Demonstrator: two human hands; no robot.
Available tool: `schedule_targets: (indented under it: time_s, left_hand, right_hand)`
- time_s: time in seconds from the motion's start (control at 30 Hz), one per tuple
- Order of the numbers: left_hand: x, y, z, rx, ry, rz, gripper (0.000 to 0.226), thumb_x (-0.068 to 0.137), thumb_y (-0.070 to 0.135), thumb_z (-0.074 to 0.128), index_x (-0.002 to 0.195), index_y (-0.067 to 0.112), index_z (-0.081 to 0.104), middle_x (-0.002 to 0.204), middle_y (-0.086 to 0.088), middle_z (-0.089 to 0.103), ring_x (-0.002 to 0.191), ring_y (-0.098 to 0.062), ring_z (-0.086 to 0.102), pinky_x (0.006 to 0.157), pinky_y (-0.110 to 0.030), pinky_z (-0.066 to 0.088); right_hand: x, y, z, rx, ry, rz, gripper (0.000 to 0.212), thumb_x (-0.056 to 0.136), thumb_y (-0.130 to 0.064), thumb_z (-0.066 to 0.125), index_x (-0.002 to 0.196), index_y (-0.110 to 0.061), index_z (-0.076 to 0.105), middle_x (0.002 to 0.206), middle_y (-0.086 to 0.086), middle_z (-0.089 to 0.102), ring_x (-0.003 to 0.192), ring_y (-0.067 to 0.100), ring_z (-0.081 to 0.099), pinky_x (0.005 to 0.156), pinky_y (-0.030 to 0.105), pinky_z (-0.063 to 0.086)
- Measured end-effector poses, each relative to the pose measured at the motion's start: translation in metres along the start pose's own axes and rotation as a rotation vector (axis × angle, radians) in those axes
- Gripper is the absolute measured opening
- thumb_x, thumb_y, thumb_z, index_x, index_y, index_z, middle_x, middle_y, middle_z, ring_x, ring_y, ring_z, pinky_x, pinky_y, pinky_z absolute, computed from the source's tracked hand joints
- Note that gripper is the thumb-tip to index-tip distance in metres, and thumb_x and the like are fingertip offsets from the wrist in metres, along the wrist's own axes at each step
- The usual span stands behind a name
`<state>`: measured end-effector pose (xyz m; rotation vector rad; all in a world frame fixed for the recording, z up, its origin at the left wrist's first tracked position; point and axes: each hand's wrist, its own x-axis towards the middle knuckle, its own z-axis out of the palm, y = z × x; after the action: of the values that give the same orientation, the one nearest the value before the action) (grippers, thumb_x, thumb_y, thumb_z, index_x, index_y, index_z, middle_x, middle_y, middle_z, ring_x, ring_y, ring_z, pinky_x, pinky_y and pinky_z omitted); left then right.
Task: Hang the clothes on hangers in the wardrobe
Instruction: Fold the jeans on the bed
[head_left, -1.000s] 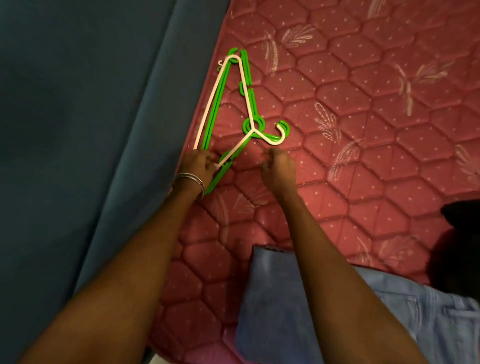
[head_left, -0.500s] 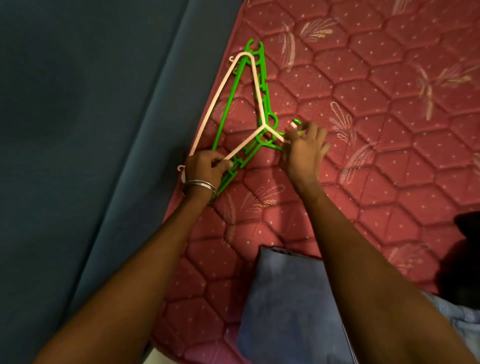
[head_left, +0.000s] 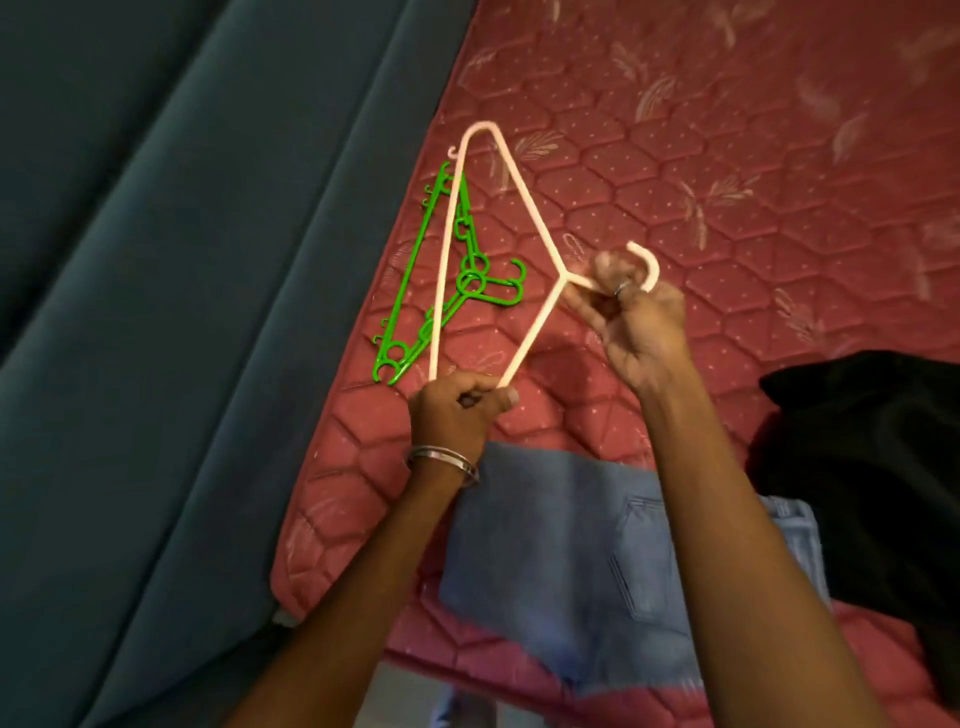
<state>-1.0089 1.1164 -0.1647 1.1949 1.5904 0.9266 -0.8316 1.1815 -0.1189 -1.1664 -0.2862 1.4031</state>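
1. Head view, the hold: the left hand (head_left: 457, 410) grips the near corner of the pink hanger (head_left: 524, 208), fingers curled round the bar ends. The right hand (head_left: 636, 322) pinches its neck just below the hook, fingers closed on the stem. The hanger is lifted off the mattress (head_left: 727, 130), held between both hands.

2. Head view, the rest: the green hangers (head_left: 415, 280) lie in a stack at the mattress's left edge, partly under the pink one's long bar as seen from here — whether they touch I cannot tell. The jeans (head_left: 561, 545) lie at the near edge, just below the left wrist. A black garment (head_left: 872, 457) sits at the right edge. The blue surface (head_left: 182, 312) left of the mattress I cannot identify, and no wardrobe is in view.

3. The step in hand, as I judge it, is freeing one hanger to dress it:
   - lift the pink hanger clear of the green stack so no hooks snag;
   - keep the right-hand pinch on the neck, since it steers the frame;
   - bring it down to the jeans, the nearest garment — fold them over the bottom bar.
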Motion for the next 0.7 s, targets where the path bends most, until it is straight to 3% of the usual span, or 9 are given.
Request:
schedule_targets:
  time_s: [0.1, 0.2, 0.33, 0.4, 0.47, 0.57, 0.6, 0.7]
  left_hand:
    - [-0.068, 0.012, 0.030, -0.032, -0.106, -0.060, 0.016, 0.072, 0.004, 0.078, 0.069, 0.017, 0.070, 0.048, 0.007, 0.051, 0.043, 0.000, 0.039, 0.046, -0.014, 0.036]
    - [-0.121, 0.006, 0.057, -0.052, -0.256, -0.163, 0.022, 0.071, 0.003, 0.078, 0.067, 0.020, 0.066, 0.043, 0.012, 0.052, 0.042, 0.002, 0.044, 0.049, -0.017, 0.042]
    - [-0.168, -0.003, 0.066, 0.184, -0.443, -0.136, 0.010, 0.069, 0.016, 0.081, 0.076, 0.016, 0.073, 0.053, 0.012, 0.060, 0.047, 0.008, 0.050, 0.059, -0.018, 0.047]
    - [-0.185, -0.007, 0.062, 0.245, -0.335, -0.098, 0.009, 0.075, 0.015, 0.078, 0.082, 0.010, 0.075, 0.061, 0.005, 0.063, 0.048, 0.011, 0.050, 0.060, -0.015, 0.045]
    - [-0.198, -0.013, 0.052, 0.187, -0.173, -0.147, 0.020, 0.075, 0.019, 0.078, 0.091, 0.008, 0.073, 0.077, -0.005, 0.069, 0.059, 0.011, 0.057, 0.071, -0.021, 0.050]
    - [-0.210, -0.019, 0.038, 0.148, -0.134, -0.381, 0.042, 0.082, 0.021, 0.073, 0.119, 0.006, 0.061, 0.096, -0.011, 0.066, 0.092, -0.022, 0.065, 0.086, -0.036, 0.050]
    - [-0.216, -0.019, 0.035, 0.076, -0.185, -0.470, 0.040, 0.087, 0.018, 0.067, 0.124, 0.006, 0.056, 0.094, -0.010, 0.067, 0.088, -0.025, 0.066, 0.079, -0.036, 0.050]
    - [-0.235, -0.017, 0.022, -0.176, -0.259, -0.576, 0.027, 0.094, 0.002, 0.051, 0.121, 0.002, 0.056, 0.074, -0.009, 0.064, 0.051, -0.009, 0.063, 0.048, -0.024, 0.050]
  right_hand:
    - [-0.053, -0.012, -0.040, -0.205, -0.070, 0.113, 0.002, 0.090, -0.006, 0.060, 0.089, -0.007, 0.062, 0.074, 0.010, 0.068, 0.065, 0.023, 0.068, 0.058, 0.040, 0.059]
    - [-0.095, -0.016, -0.075, -0.261, -0.016, 0.142, 0.010, 0.093, -0.004, 0.055, 0.089, 0.001, 0.062, 0.066, 0.013, 0.069, 0.059, 0.025, 0.069, 0.053, 0.037, 0.059]
    - [-0.147, -0.015, -0.120, -0.380, 0.096, 0.104, 0.015, 0.093, -0.001, 0.051, 0.081, -0.001, 0.059, 0.060, 0.010, 0.067, 0.055, 0.026, 0.066, 0.052, 0.038, 0.059]
    - [-0.174, -0.014, -0.138, -0.387, 0.123, 0.084, 0.016, 0.094, -0.001, 0.050, 0.081, -0.002, 0.057, 0.059, 0.010, 0.066, 0.053, 0.023, 0.066, 0.051, 0.040, 0.058]
    - [-0.199, -0.014, -0.148, -0.371, 0.109, 0.111, 0.014, 0.096, -0.002, 0.048, 0.084, -0.001, 0.056, 0.067, 0.015, 0.065, 0.055, 0.024, 0.066, 0.053, 0.045, 0.058]
    - [-0.224, -0.008, -0.154, -0.254, 0.047, 0.215, 0.012, 0.097, -0.004, 0.045, 0.097, 0.001, 0.056, 0.072, 0.016, 0.065, 0.062, 0.026, 0.068, 0.058, 0.049, 0.058]
    - [-0.229, -0.004, -0.154, -0.224, 0.028, 0.246, 0.013, 0.098, -0.005, 0.045, 0.101, 0.000, 0.057, 0.072, 0.015, 0.065, 0.064, 0.026, 0.069, 0.059, 0.049, 0.059]
    - [-0.240, 0.006, -0.145, -0.249, -0.010, 0.287, 0.018, 0.097, -0.007, 0.047, 0.109, 0.002, 0.058, 0.078, 0.016, 0.066, 0.071, 0.026, 0.069, 0.064, 0.052, 0.058]
